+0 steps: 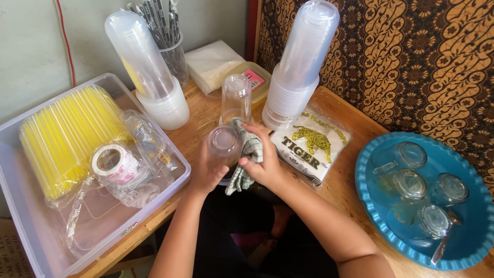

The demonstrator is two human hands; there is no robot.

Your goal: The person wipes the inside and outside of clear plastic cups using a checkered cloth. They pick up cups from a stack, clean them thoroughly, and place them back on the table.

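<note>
Clear plastic forms the storage bin (31,242) at far left; I see a bundle of yellow straws (67,136) and a roll of tape (112,162) inside it. Behind the bin stands a stack of plastic cups (149,72), tilted, beside a holder of dark straws (167,28). At centre, my left hand (206,172) is closed around a clear glass (224,143), held above the near edge of the wooden tabletop (200,116). My right hand (265,164) is closed on a checked cloth (247,154), which touches the glass on its right side. A second clear glass (236,98) stands upside down just behind. Further right I note a taller cup stack (303,56), a printed plastic bag (311,146), then a blue tray (370,206) carrying several upturned glasses (409,185) and a spoon (441,247)
</note>
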